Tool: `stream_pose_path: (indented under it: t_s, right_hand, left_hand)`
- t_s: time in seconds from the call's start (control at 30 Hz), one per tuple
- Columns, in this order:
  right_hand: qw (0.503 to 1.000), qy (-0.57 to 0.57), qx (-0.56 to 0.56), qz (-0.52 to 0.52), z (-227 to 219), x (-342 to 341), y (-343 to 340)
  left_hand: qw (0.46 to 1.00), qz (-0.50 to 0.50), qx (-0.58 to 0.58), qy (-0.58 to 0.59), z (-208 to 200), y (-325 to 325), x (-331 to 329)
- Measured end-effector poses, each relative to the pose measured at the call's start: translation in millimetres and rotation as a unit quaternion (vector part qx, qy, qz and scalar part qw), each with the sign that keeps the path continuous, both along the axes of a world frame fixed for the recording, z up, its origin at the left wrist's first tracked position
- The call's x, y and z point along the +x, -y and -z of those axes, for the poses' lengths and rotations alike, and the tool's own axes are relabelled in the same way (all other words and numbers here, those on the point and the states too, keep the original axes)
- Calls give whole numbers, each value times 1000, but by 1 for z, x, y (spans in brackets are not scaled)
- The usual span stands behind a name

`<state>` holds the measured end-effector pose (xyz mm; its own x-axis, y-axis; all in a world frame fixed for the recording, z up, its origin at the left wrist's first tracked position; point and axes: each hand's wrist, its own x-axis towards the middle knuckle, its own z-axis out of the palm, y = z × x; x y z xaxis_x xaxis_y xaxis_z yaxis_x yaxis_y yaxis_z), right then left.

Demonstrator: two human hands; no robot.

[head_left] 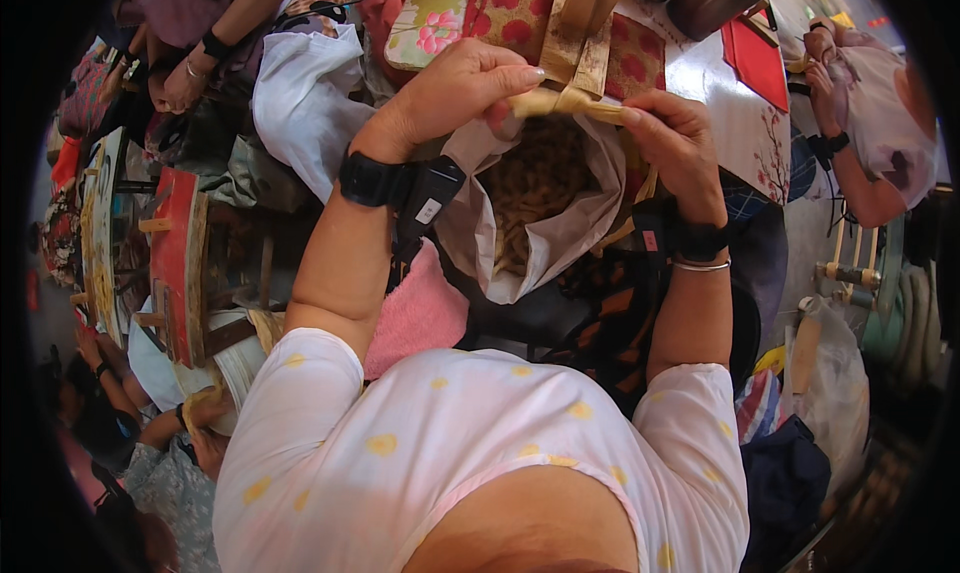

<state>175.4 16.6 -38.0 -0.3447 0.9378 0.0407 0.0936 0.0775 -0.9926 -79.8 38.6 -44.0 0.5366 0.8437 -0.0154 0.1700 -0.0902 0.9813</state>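
Observation:
A pale yellow, ribbon-like strip is stretched between my hands across the foot of an upright wooden stand. My left hand is closed at the strip's left end, which is blurred, with the thumb lying over it. Between thumb and fingertips, my right hand pinches the other end. Just below the strip, a white cloth or plastic bag hangs with its mouth wide, holding many small curled brownish-yellow pieces. What the pieces are, I cannot tell.
Red and gold patterned cloth lies behind the stand, with a dark metal flask and a red folder to its right. A pink towel is beside my left arm. Other people sit on both sides; a red wooden bench stands left.

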Motion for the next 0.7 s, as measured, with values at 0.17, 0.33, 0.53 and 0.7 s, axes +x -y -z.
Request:
stream_pose_path:
  t_s: [0.17,0.33,0.53,0.7]
  right_hand:
    - [998,23,9,-54,9,-12,-4]
    - [994,94,46,-22,5,-10,-8]
    - [980,101,114,130,18,-24,-52]
    - [963,120,145,193,33,-28,-70]
  left_hand:
    - [955,-64,265,-120,1,14,20]
    - [991,96,-8,-91,0,6,22]
    - [933,-168,286,-138,20,-34,38]
    - [899,-240,328,-161,31,-52,43]
